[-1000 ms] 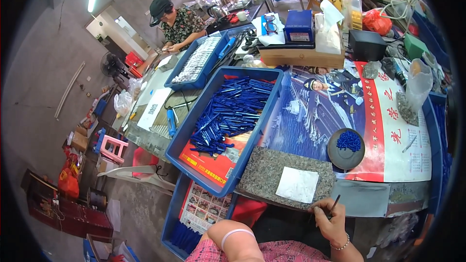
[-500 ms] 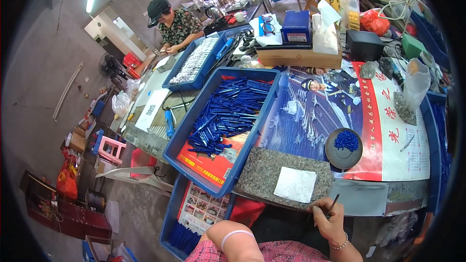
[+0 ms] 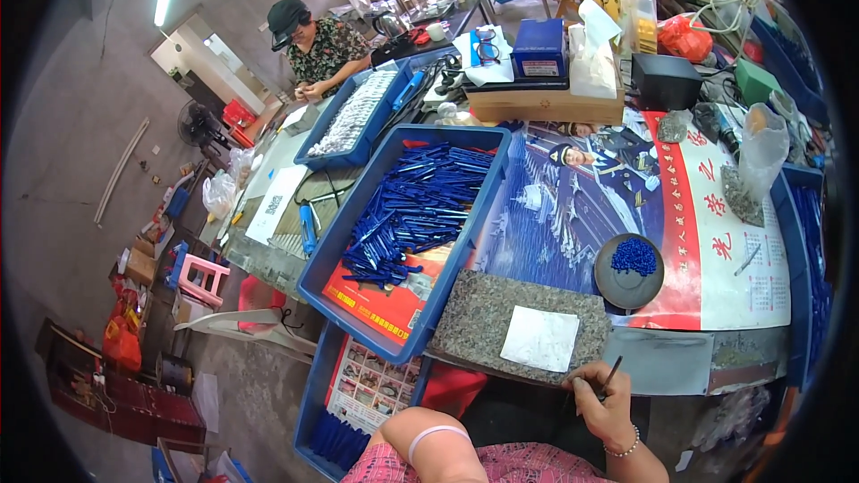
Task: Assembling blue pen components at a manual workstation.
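At the near edge of the granite slab (image 3: 474,317), my right hand (image 3: 601,410) pinches a thin dark stick (image 3: 614,372). One end of it points up above the fingers; its exact kind cannot be made out. A square of white paper (image 3: 540,338) lies on the slab, just beyond the hand. To the right of the slab stands a round dark dish (image 3: 617,293) with a heap of small blue pieces (image 3: 633,257). My left arm, bent and wearing a white band, shows at the lower edge, but my left hand is out of sight.
A blue tray (image 3: 309,268) full of shiny blue pen-like sticks (image 3: 412,201) stands left of the slab. Another blue tray (image 3: 309,420) sits below it. Across the table a person (image 3: 322,58) in a cap works beside a tray of white pieces (image 3: 358,112). A wooden box (image 3: 546,105) stands behind.
The whole view has shifted very slightly, with the table contents a little to the left. My right hand keeps its hold on the stick at the slab's edge.
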